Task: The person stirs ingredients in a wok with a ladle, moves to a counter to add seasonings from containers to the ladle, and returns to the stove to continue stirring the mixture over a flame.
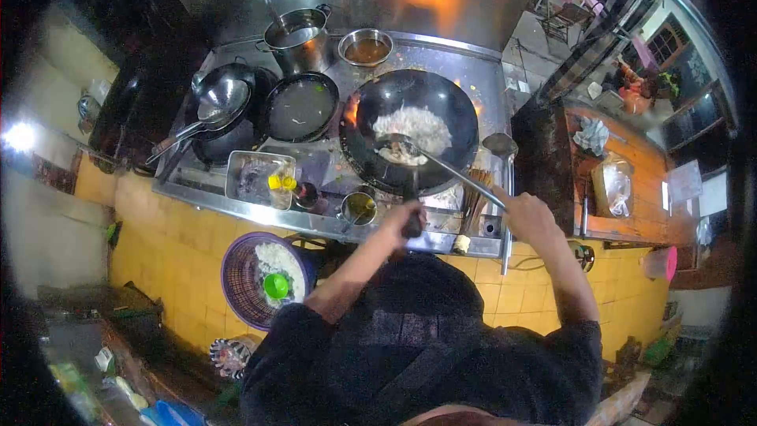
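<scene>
A large black wok sits over a burner, with flames showing at its left and right sides. White rice lies in the middle of it. My left hand is closed around the wok handle at the near side. In my right hand is the end of a long-handled wok ladle, and its dark head rests in the rice at the lower left. Whether that head is scoop-shaped or flat is partly hidden by the rice.
Left of the wok are a flat black pan, stacked woks and a steel tray. A cup of oil stands near the front edge. Another ladle and a bamboo brush lie right. Below, a purple basket holds rice.
</scene>
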Demonstrator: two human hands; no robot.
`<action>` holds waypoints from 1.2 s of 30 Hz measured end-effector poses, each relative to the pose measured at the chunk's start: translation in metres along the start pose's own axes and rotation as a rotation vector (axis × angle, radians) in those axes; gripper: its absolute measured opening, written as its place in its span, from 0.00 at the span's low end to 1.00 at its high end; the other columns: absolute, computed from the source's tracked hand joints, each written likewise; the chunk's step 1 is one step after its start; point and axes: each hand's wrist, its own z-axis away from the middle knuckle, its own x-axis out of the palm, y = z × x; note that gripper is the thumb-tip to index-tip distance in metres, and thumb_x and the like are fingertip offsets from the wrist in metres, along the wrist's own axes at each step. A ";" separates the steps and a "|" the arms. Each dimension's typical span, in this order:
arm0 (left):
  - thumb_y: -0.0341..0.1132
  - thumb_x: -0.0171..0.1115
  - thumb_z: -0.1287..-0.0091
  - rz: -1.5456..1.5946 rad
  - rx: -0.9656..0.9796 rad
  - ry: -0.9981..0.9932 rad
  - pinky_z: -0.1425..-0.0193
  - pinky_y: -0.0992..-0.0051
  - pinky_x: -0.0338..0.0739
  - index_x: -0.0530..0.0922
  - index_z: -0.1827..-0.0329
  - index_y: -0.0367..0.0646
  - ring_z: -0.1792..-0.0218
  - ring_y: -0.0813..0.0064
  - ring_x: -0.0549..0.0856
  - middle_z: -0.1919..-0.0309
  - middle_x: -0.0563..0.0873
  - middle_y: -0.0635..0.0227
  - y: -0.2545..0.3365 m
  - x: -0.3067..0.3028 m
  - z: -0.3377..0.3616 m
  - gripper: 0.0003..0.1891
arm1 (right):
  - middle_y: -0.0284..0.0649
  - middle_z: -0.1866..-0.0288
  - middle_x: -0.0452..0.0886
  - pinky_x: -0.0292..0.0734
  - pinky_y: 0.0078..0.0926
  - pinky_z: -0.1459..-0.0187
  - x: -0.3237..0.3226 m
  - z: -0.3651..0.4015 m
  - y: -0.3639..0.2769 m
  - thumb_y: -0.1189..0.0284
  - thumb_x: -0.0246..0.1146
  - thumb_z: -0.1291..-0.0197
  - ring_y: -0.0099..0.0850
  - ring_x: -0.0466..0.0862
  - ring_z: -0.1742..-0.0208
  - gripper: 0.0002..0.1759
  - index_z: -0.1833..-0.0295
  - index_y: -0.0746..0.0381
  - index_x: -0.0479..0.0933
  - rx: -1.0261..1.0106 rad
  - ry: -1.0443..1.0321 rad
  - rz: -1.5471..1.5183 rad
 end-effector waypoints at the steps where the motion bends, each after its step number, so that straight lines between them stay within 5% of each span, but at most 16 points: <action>1: 0.34 0.54 0.36 0.027 -0.079 0.062 0.75 0.76 0.73 0.72 0.74 0.41 0.81 0.75 0.77 0.82 0.76 0.68 -0.012 0.021 0.024 0.09 | 0.50 0.73 0.80 0.78 0.38 0.69 -0.001 -0.001 -0.003 0.75 0.51 0.46 0.45 0.82 0.70 0.24 0.41 0.59 0.65 0.004 0.009 0.001; 4: 0.32 0.55 0.38 -0.036 -0.265 0.022 0.76 0.74 0.75 0.73 0.73 0.40 0.82 0.73 0.77 0.82 0.76 0.67 0.000 0.086 0.103 0.07 | 0.50 0.71 0.80 0.78 0.40 0.67 -0.001 0.001 -0.026 0.76 0.51 0.46 0.46 0.82 0.69 0.25 0.39 0.60 0.64 0.115 -0.114 0.012; 6: 0.34 0.57 0.40 -0.100 -0.211 -0.109 0.76 0.75 0.75 0.73 0.74 0.43 0.82 0.74 0.77 0.83 0.76 0.68 0.015 0.072 0.081 0.07 | 0.50 0.70 0.79 0.79 0.38 0.66 0.001 0.000 -0.031 0.77 0.50 0.45 0.45 0.82 0.67 0.24 0.40 0.60 0.64 0.160 -0.139 -0.091; 10: 0.39 0.57 0.39 -0.060 -0.037 0.003 0.76 0.75 0.74 0.74 0.75 0.47 0.82 0.76 0.77 0.83 0.77 0.72 0.030 0.013 0.009 0.09 | 0.49 0.67 0.80 0.79 0.37 0.65 0.045 -0.013 -0.024 0.75 0.49 0.44 0.42 0.83 0.65 0.27 0.35 0.59 0.59 0.273 -0.116 -0.030; 11: 0.39 0.56 0.39 0.003 -0.177 0.167 0.76 0.74 0.75 0.73 0.73 0.46 0.82 0.78 0.76 0.80 0.78 0.71 0.030 0.053 0.047 0.08 | 0.48 0.66 0.80 0.79 0.38 0.66 0.048 -0.021 -0.024 0.75 0.49 0.43 0.41 0.83 0.65 0.30 0.33 0.57 0.57 0.343 -0.140 -0.005; 12: 0.36 0.60 0.43 -0.020 -0.068 0.148 0.74 0.69 0.76 0.75 0.72 0.41 0.79 0.71 0.79 0.81 0.77 0.65 -0.004 0.016 0.023 0.08 | 0.48 0.66 0.80 0.79 0.38 0.66 0.041 -0.026 -0.015 0.75 0.49 0.43 0.41 0.83 0.65 0.30 0.33 0.57 0.57 0.360 -0.110 -0.001; 13: 0.36 0.59 0.41 -0.015 -0.142 -0.035 0.74 0.69 0.76 0.74 0.72 0.39 0.79 0.71 0.80 0.81 0.77 0.66 0.002 0.033 0.058 0.09 | 0.49 0.68 0.79 0.79 0.38 0.66 0.036 -0.023 -0.007 0.76 0.53 0.47 0.42 0.82 0.67 0.32 0.33 0.55 0.59 0.360 -0.045 -0.009; 16: 0.34 0.57 0.39 -0.016 -0.297 -0.007 0.76 0.74 0.75 0.73 0.72 0.39 0.82 0.73 0.78 0.82 0.77 0.65 -0.002 0.037 0.071 0.08 | 0.51 0.68 0.79 0.77 0.41 0.66 0.001 -0.004 -0.003 0.74 0.56 0.49 0.50 0.80 0.69 0.31 0.36 0.53 0.63 0.382 0.025 -0.163; 19: 0.31 0.57 0.40 -0.102 0.000 0.103 0.81 0.74 0.73 0.72 0.72 0.38 0.83 0.74 0.77 0.83 0.76 0.65 -0.001 0.000 0.011 0.07 | 0.53 0.67 0.78 0.75 0.43 0.61 0.011 0.004 -0.006 0.71 0.57 0.46 0.54 0.79 0.64 0.26 0.39 0.55 0.67 0.362 0.180 -0.341; 21: 0.31 0.57 0.40 -0.217 0.075 0.020 0.80 0.74 0.73 0.71 0.70 0.37 0.84 0.74 0.76 0.82 0.76 0.66 -0.014 -0.055 -0.056 0.06 | 0.55 0.68 0.78 0.75 0.47 0.64 0.058 -0.027 -0.015 0.74 0.51 0.43 0.53 0.79 0.64 0.20 0.42 0.58 0.69 0.326 0.244 -0.656; 23: 0.32 0.56 0.39 -0.262 0.104 -0.007 0.79 0.75 0.73 0.71 0.68 0.38 0.83 0.74 0.76 0.82 0.75 0.66 -0.014 -0.065 -0.070 0.07 | 0.56 0.67 0.78 0.75 0.48 0.65 0.146 -0.077 -0.017 0.72 0.49 0.40 0.54 0.79 0.67 0.14 0.52 0.62 0.73 0.070 0.370 -0.533; 25: 0.30 0.58 0.41 -0.247 0.218 0.081 0.80 0.73 0.73 0.70 0.67 0.39 0.83 0.73 0.76 0.82 0.75 0.66 -0.010 -0.052 -0.064 0.06 | 0.57 0.69 0.77 0.75 0.47 0.64 0.211 -0.131 -0.008 0.70 0.46 0.37 0.54 0.79 0.67 0.13 0.57 0.68 0.72 -0.074 0.058 -0.357; 30: 0.30 0.59 0.42 -0.294 0.124 0.076 0.80 0.70 0.76 0.71 0.66 0.40 0.82 0.73 0.77 0.80 0.76 0.66 -0.003 -0.060 -0.071 0.06 | 0.57 0.73 0.77 0.72 0.51 0.68 0.149 -0.136 -0.013 0.66 0.49 0.39 0.54 0.78 0.70 0.16 0.66 0.69 0.74 0.001 0.348 -0.245; 32: 0.31 0.59 0.42 -0.197 0.083 0.081 0.79 0.70 0.76 0.71 0.66 0.38 0.83 0.73 0.77 0.81 0.76 0.64 0.004 -0.044 -0.059 0.07 | 0.58 0.73 0.76 0.73 0.49 0.69 0.115 -0.116 -0.039 0.66 0.47 0.38 0.55 0.78 0.67 0.17 0.66 0.70 0.73 0.380 0.378 -0.423; 33: 0.32 0.58 0.41 -0.178 0.042 0.048 0.78 0.71 0.76 0.73 0.67 0.38 0.83 0.73 0.77 0.82 0.76 0.64 0.003 -0.047 -0.062 0.06 | 0.57 0.70 0.76 0.75 0.46 0.65 0.138 -0.121 -0.029 0.64 0.44 0.35 0.54 0.79 0.68 0.21 0.67 0.71 0.72 0.152 0.173 -0.327; 36: 0.34 0.57 0.39 -0.080 0.003 0.186 0.78 0.71 0.75 0.73 0.73 0.40 0.82 0.73 0.77 0.82 0.76 0.65 0.003 -0.019 -0.053 0.08 | 0.54 0.64 0.77 0.75 0.47 0.64 0.163 -0.123 -0.003 0.65 0.44 0.35 0.50 0.80 0.64 0.19 0.62 0.70 0.73 0.004 -0.065 -0.330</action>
